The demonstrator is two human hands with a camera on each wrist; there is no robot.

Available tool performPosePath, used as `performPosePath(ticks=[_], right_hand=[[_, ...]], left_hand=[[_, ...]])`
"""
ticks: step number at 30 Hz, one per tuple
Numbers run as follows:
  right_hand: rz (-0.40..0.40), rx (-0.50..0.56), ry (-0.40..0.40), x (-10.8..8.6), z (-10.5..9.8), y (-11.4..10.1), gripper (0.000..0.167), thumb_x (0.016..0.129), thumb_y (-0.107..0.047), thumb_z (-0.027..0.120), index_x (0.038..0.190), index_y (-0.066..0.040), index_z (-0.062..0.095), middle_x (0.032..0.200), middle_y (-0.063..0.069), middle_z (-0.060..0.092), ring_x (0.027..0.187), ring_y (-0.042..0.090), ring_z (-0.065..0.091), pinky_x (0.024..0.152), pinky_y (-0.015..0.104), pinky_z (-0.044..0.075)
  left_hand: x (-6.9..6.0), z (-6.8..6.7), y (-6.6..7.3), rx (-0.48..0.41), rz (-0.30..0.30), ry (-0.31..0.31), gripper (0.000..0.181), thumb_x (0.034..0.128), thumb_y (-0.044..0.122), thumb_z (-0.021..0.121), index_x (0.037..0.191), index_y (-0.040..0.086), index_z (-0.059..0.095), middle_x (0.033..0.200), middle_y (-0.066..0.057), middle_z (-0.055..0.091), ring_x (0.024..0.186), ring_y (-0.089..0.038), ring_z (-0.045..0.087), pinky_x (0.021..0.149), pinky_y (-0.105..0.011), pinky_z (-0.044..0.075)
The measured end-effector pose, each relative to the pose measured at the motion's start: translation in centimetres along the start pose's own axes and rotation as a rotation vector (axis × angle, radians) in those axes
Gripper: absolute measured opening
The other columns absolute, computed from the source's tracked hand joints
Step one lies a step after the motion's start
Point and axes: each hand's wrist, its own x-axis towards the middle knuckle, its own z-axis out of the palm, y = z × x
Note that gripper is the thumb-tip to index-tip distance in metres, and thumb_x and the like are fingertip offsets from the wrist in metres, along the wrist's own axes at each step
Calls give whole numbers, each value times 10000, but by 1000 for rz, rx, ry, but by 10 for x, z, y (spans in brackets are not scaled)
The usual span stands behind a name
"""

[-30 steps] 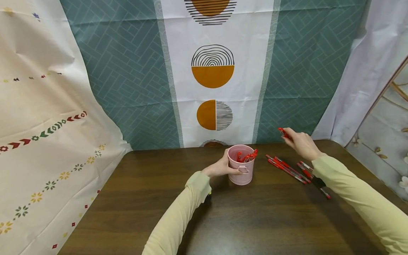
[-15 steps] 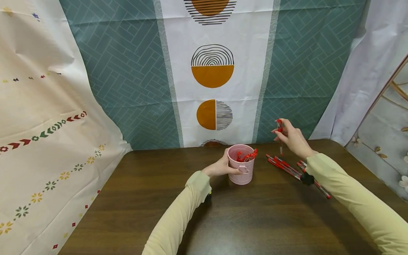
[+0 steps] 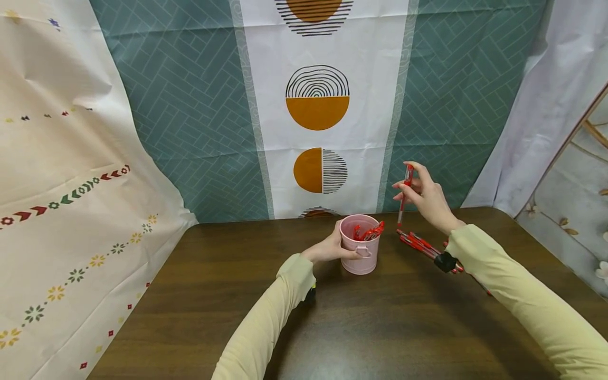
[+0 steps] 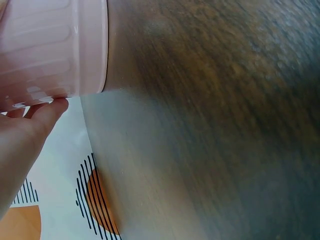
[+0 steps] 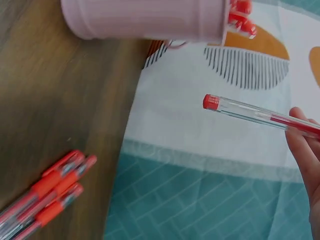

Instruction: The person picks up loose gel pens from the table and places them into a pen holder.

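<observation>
A pink bucket (image 3: 359, 259) stands upright on the table, with several red pens (image 3: 373, 232) leaning inside it. My left hand (image 3: 332, 249) grips the bucket around its left side, thumb across the front near the small handle; the left wrist view shows fingers (image 4: 47, 114) against its wall. To the right and a little higher, my right hand (image 3: 427, 199) pinches a clear pen with red ends (image 5: 245, 111), held nearly upright in the air. Below that hand, several more red pens (image 3: 418, 244) lie on the table, partly hidden by the right wrist.
The dark wooden table (image 3: 237, 295) ends at the back against a patterned teal and white curtain (image 3: 199, 132). A cream cloth (image 3: 71, 211) with flower motifs hangs at the left. White fabric (image 3: 532, 121) hangs at the right.
My right hand has moved left and up toward the bucket, and the pen has turned to nearly upright. My left hand and the bucket have stayed put.
</observation>
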Motion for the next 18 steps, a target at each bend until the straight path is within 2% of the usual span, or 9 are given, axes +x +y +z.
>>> performPosePath(ticks=[4, 7, 11, 15, 18], right_hand=[[25, 80, 24, 4, 3, -14, 522, 898, -15, 534, 1352, -115, 297, 974, 164, 628, 705, 249, 635, 612, 270, 501], [57, 128, 51, 7, 5, -33, 417, 924, -40, 498, 1309, -72, 341, 956, 199, 618, 722, 258, 634, 614, 280, 503], [88, 139, 85, 10, 10, -56, 328, 947, -92, 469, 1252, -26, 367, 930, 231, 607, 739, 291, 628, 628, 286, 504], [91, 167, 91, 13, 18, -65, 317, 954, -129, 462, 1224, 2, 361, 921, 229, 610, 755, 330, 622, 639, 340, 505], [81, 211, 77, 15, 26, -57, 300, 953, -132, 463, 1210, -13, 363, 909, 205, 621, 754, 314, 627, 626, 363, 505]], left_hand=[[0, 1, 0, 0, 23, -6, 873, 739, 89, 736, 1342, 199, 114, 1283, 13, 253, 1142, -117, 332, 952, -328, 287], [1, 1, -1, 4, 35, -7, 868, 744, 88, 732, 1345, 189, 115, 1286, 9, 257, 1143, -120, 331, 950, -323, 290], [1, 1, -2, 9, 34, -5, 865, 748, 87, 731, 1345, 192, 114, 1282, 21, 254, 1144, -114, 331, 954, -321, 280], [0, 0, 2, -4, 21, -16, 879, 747, 82, 732, 1355, 172, 103, 1280, 18, 242, 1146, -121, 329, 960, -332, 270], [-5, 0, 14, -27, 25, -26, 877, 742, 57, 730, 1356, 122, 108, 1275, 3, 237, 1136, -120, 337, 956, -325, 274]])
